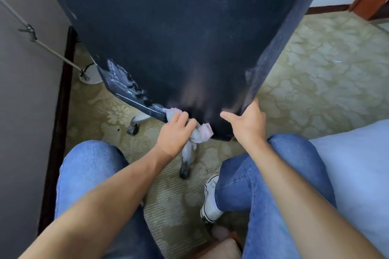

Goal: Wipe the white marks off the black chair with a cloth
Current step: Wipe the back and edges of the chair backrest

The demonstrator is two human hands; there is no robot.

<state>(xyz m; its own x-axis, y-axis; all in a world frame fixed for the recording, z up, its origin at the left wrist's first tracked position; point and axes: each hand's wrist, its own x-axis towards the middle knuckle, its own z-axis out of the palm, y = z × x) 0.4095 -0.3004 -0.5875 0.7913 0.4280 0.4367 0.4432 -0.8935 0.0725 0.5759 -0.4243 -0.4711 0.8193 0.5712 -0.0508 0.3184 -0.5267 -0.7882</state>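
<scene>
Gripping a bunched pale pink cloth, the left hand is curling its fingers round the fabric and pressing it against the lower edge of the black chair, toward six o'clock of the dark panel. The right hand is holding the chair's lower corner at about five o'clock, its thumb stretching out across the black face while its fingers are wrapping behind the edge, out of sight. White marks are smearing the panel's rim at eight o'clock, and more are showing at twelve o'clock near the top. Chair legs with castors are standing on patterned carpet below the cloth. Knees in blue jeans are flanking both arms.
</scene>
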